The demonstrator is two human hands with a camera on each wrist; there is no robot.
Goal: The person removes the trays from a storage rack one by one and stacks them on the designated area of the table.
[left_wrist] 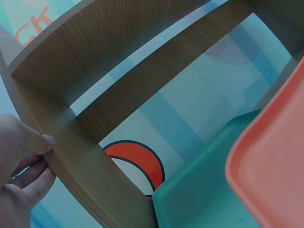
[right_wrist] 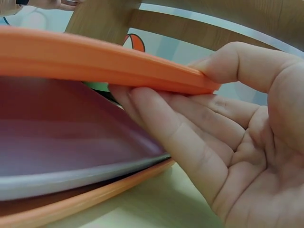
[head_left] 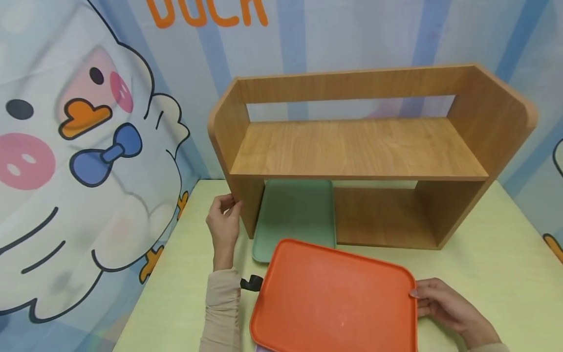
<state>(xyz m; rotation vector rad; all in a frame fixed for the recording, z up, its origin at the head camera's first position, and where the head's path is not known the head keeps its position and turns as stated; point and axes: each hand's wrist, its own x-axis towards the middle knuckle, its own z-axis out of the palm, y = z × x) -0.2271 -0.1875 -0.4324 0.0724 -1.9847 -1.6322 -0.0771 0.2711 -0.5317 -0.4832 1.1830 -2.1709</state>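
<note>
The fingers (right_wrist: pixel 156 111) of the right hand (head_left: pixel 453 308) grip the right edge of the orange tray (head_left: pixel 338 298), thumb on top and the others underneath, in front of the wooden shelf (head_left: pixel 352 146). At the shelf's left side panel, the left hand (head_left: pixel 223 227) pinches the front edge between thumb and fingers. A green tray (head_left: pixel 294 215) lies in the shelf's lower left, its near end jutting out past the front. Also in front of the shelf, on the table (head_left: pixel 484 244), a purple tray (right_wrist: pixel 71 137) and an orange-rimmed piece (right_wrist: pixel 95 194) lie beneath the held tray, whose right edge is clear of them; whether its far edge touches the green tray cannot be told. Held by one side only, the tray probably tends to dip leftward, so a deeper hold underneath would help keep it level, while light, steady pressure on the panel should keep the shelf from shifting.
</note>
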